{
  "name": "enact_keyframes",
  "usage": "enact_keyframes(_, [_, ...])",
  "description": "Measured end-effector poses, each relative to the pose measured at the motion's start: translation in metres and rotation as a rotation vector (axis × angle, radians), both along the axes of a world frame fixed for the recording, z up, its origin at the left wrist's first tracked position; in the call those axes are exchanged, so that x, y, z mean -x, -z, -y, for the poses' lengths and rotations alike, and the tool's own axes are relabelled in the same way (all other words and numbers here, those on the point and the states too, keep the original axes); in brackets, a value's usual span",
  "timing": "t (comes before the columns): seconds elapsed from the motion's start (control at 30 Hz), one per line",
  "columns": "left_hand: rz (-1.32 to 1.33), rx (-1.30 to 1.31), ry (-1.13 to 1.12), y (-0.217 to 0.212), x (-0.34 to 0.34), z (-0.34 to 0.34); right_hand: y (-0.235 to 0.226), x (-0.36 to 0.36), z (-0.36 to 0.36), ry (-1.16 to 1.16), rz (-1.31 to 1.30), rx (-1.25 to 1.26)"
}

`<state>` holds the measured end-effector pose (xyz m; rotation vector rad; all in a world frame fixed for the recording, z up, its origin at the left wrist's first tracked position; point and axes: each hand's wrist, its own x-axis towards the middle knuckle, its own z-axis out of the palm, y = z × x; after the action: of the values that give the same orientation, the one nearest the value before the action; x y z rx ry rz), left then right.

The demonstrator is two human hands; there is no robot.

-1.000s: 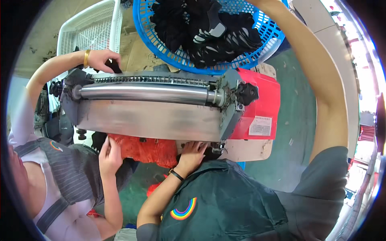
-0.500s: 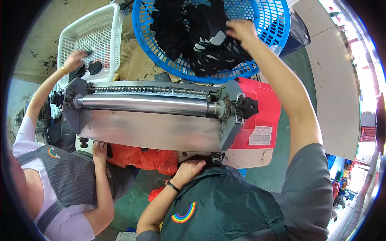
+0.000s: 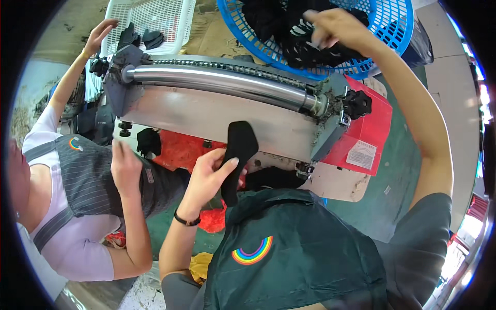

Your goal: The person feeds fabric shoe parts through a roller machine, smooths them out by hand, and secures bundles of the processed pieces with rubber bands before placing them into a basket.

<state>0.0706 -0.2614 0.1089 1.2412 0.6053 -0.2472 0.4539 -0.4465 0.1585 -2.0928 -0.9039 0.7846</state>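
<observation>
My left hand (image 3: 204, 180) is closed on a flat black fabric piece (image 3: 243, 139), rounded and broad at the top and narrower below, shaped rather like an insole. It is held upright in front of the roller machine's pale metal plate (image 3: 206, 116), near my green apron. My right hand (image 3: 341, 32) is over the blue plastic basket (image 3: 233, 26), its blurred fingers apart and nothing visible in them. Black pieces (image 3: 261, 20), some with light grey parts, are heaped in that basket. Another black bunch (image 3: 276, 178) lies below the plate's front edge.
The machine's steel roller (image 3: 222, 82) spans the middle, with a black knob (image 3: 357, 105) and red side panel (image 3: 374, 129) at right. A co-worker (image 3: 85, 206) sits at left, one hand by a white basket (image 3: 188, 23) holding black pieces. A red plastic bag (image 3: 181, 152) lies below the plate.
My left hand has risen from the machine's front edge with the black piece. My right hand has drawn away from the heaped pieces. The co-worker's hands have moved up; the view has shifted.
</observation>
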Motion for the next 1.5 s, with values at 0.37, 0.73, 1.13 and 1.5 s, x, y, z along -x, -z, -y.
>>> enact_keyframes(0.37, [0.281,-0.536,-0.257,0.035,-0.006,0.017,-0.004,0.055,-0.080,-0.246,-0.076,0.322])
enact_keyframes(0.73, [0.580,-1.098,0.726,0.175,0.021,0.114,-0.100,-0.029,-0.055,0.007,1.117,-0.342])
enact_keyframes(1.13, [0.715,-1.083,0.710,0.181,0.025,0.116,0.056,-0.040,0.032,0.213,1.038,0.098])
enact_keyframes(1.5, [0.533,-0.820,1.007,0.186,0.003,0.106,-0.023,0.222,-0.052,0.011,0.807,-0.179])
